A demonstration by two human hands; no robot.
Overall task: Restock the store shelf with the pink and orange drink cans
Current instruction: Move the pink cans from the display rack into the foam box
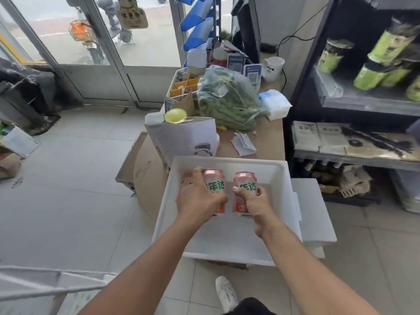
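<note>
Gripping one pink-orange can (216,181) in left hand (200,197), second can (244,185) in right hand (258,206), both upright, side by side, not touching. Holding both over white foam box (280,178) beneath the hands, with store shelf (363,105) well off to the right of right hand

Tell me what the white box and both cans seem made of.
Box: probably foam; thick, matte white walls with soft rounded edges. Left can, gripped by the left hand, and right can, by the right hand: likely metal; glossy printed pink-orange sides, rimmed tops.
</note>
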